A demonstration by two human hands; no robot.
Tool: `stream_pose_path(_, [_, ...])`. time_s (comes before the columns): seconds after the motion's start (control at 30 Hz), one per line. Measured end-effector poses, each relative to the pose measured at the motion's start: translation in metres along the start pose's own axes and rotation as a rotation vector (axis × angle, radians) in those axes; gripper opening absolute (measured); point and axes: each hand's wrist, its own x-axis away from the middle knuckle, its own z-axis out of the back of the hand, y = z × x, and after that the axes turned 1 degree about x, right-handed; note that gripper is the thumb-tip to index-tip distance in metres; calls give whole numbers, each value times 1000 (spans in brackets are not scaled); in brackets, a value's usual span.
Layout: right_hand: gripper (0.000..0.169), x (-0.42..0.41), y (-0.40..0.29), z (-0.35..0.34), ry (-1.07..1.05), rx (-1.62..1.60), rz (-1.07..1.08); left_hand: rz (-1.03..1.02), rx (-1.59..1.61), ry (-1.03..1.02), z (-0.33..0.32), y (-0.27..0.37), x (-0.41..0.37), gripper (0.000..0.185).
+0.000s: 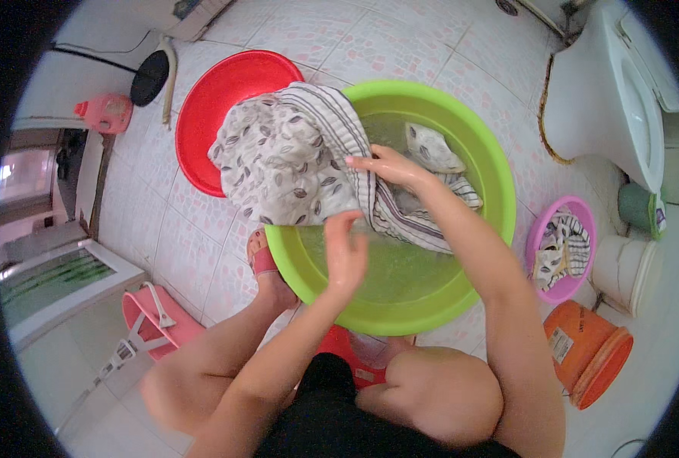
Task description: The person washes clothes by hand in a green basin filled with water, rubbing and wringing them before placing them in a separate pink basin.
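Observation:
A wet white cloth with a dark leaf print and a striped border lies bunched over the rims of a red basin and a large green basin. Its striped end trails into the cloudy water of the green basin. My right hand grips the striped border, thumb on top and the other fingers partly hidden. Blurred by motion, my left hand is just below the cloth's near edge, fingers apart and holding nothing. Another leaf-printed piece is partly submerged at the green basin's right side.
To the right are a purple basin with similar cloths, an orange bucket, a white bucket and a toilet. Left stand a pink bucket and a pink detergent bottle. My knees flank the green basin's near side.

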Motion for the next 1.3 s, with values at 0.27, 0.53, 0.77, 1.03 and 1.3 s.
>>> stream_pose_path(0.27, [37,26,-12,-7,26,-510,-5,856,884,491,10,-93,-1,23])
stream_pose_path(0.53, [43,44,-9,7,-202,-689,-250,754,1219,-9,14,-96,-38,12])
stream_pose_path(0.77, [52,36,-25,-2,-248,-344,-235,851,909,-149,44,-15,-17,37])
stream_pose_path(1.03, [42,37,-149,69,399,198,263,412,864,183,99,40,16,46])
stream_pose_path(1.3, [30,17,-198,43,284,281,464,334,542,273,101,29,27,44])
